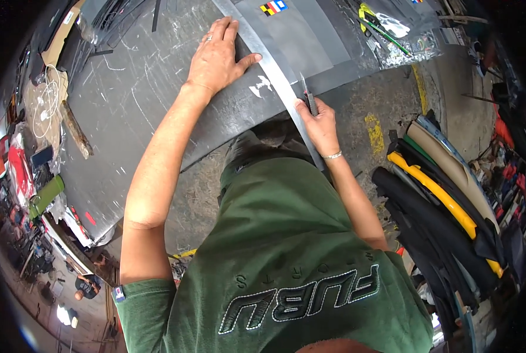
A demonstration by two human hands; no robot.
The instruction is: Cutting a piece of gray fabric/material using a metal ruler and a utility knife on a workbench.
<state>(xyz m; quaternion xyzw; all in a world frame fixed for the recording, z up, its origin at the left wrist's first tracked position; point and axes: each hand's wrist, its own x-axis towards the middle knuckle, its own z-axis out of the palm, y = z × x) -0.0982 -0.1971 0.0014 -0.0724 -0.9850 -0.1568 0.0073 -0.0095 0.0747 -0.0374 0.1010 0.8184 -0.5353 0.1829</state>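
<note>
A long metal straightedge (279,82) lies across the dark work table (139,112), its near end reaching past the table's edge toward my body. My left hand (215,56) rests flat on the table with fingers stretched, the fingertips and thumb at the straightedge's left side. By its near part, my right hand (320,123) is closed around a utility knife (312,105), blade out and pointing away from me. The right thumb is against the straightedge. To the right of the metal lies a grey sheet (310,44) bearing small coloured flag-like patches (273,7).
Scraps and a clear plastic bag (392,26) lie at the table's right end. Rolls of material (433,194), one yellow, lean at the right. On the left are a coil of white cord (50,106), a green roll (47,194) and clutter. Another person (87,287) is at far lower left.
</note>
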